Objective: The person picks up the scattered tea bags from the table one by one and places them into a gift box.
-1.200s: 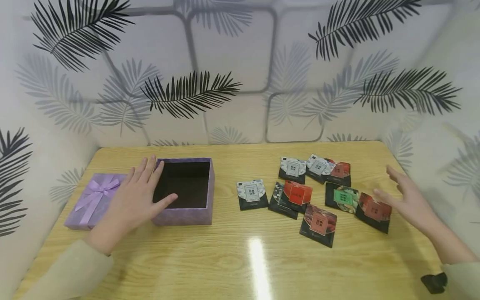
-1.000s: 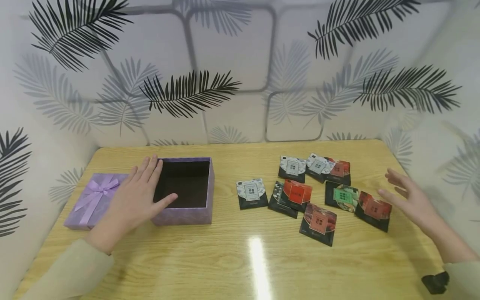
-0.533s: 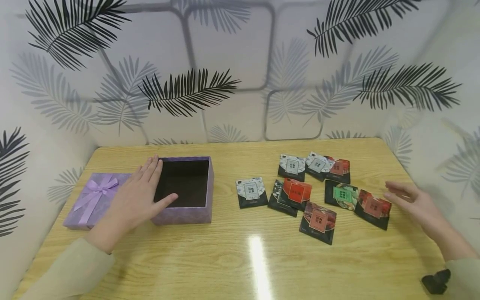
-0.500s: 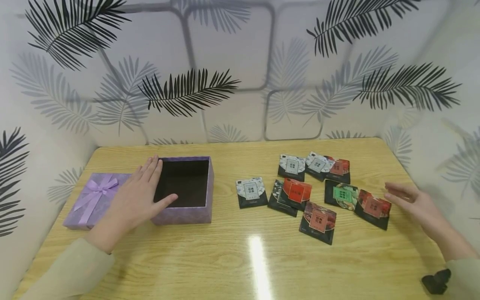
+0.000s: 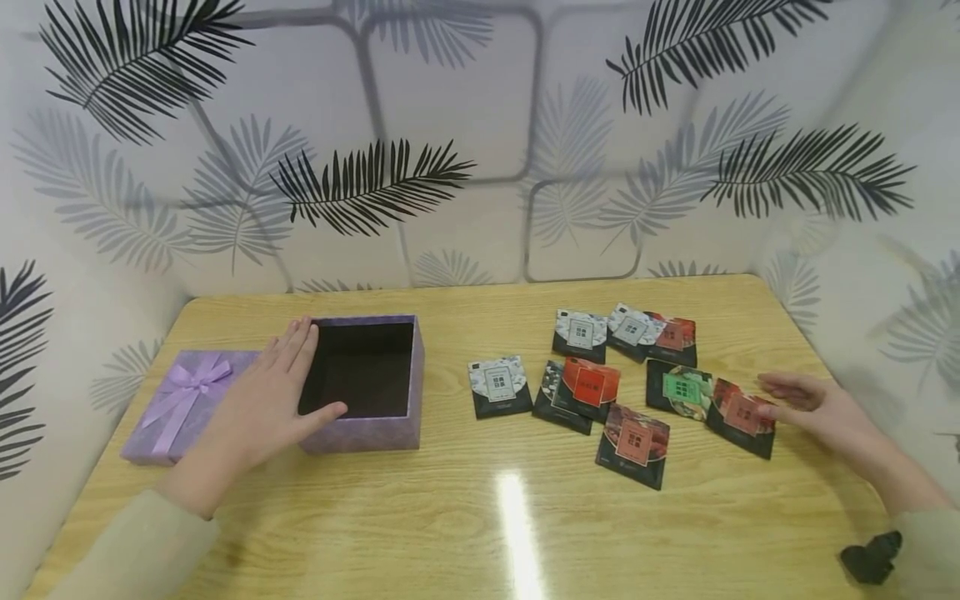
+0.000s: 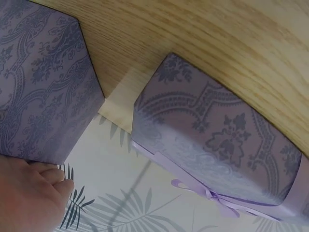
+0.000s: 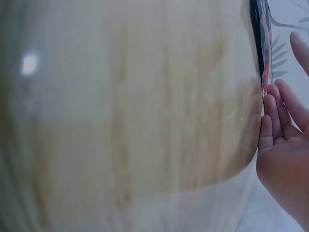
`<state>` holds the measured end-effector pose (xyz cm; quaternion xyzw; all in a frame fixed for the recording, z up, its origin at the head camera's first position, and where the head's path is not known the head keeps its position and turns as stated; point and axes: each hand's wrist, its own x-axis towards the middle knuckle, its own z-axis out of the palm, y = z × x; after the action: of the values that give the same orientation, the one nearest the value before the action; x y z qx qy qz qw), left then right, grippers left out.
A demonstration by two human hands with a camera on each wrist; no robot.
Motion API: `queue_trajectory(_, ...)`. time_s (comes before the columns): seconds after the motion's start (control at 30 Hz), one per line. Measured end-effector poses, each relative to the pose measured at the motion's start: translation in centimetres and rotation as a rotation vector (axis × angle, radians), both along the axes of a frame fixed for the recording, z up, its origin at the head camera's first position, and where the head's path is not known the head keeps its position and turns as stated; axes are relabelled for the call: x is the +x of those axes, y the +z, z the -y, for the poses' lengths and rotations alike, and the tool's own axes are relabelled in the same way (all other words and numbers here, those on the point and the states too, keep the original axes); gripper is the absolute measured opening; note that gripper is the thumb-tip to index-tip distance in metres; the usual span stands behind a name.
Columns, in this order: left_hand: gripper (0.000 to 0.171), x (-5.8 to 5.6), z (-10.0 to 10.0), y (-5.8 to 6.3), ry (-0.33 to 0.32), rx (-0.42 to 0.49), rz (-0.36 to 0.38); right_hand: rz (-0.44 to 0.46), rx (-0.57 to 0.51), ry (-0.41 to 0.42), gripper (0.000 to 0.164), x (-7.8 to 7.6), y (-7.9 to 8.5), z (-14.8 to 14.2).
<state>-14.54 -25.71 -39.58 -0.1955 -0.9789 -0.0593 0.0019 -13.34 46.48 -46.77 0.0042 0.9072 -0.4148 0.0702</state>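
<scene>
My left hand lies with straight fingers along the left rim of an open purple gift box with a dark interior. In the left wrist view, the hand is at the box's patterned wall. To its left lies the purple lid with a ribbon bow. My right hand is low at the right edge of a black-and-red sachet. In the right wrist view, its fingers are near the sachet's edge and the thumb stands apart. A green-labelled sachet touches the red one.
More flat sachets lie mid-table: a white one, a bright red one over a dark one, a brownish-red one, and several at the back. A small black object is by the right sleeve. A leaf-patterned wall backs the wooden table.
My right hand has moved down and left to the edge of the black-and-red sachet. The left hand stays at the box. The head view has shifted slightly.
</scene>
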Motion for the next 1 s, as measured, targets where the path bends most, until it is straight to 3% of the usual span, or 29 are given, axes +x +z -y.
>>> queue_trajectory(0.2, 0.111, 0.4, 0.0, 0.0, 0.010, 0.010, -0.003, -0.066, 0.111, 0.047, 0.069, -0.3, -0.2, 0.4)
queue_trajectory(0.47, 0.111, 0.5, 0.1, -0.1, 0.018, 0.018, -0.009, -0.216, 0.220, 0.116, 0.056, -0.7, -0.1, 1.3)
queue_trajectory(0.73, 0.111, 0.6, -0.1, -0.1, 0.029, 0.029, -0.002, -0.134, 0.234, 0.079, 0.053, -0.8, 0.2, 1.5)
queue_trajectory(0.9, 0.111, 0.5, -0.2, -0.2, 0.040, 0.025, -0.006, -0.102, 0.169, 0.024, 0.051, -1.2, 0.5, 1.2)
queue_trajectory(1.0, 0.111, 0.4, -0.2, -0.2, 0.043, 0.021, -0.011, -0.098, 0.100, -0.016, 0.040, -1.5, 1.1, 1.2)
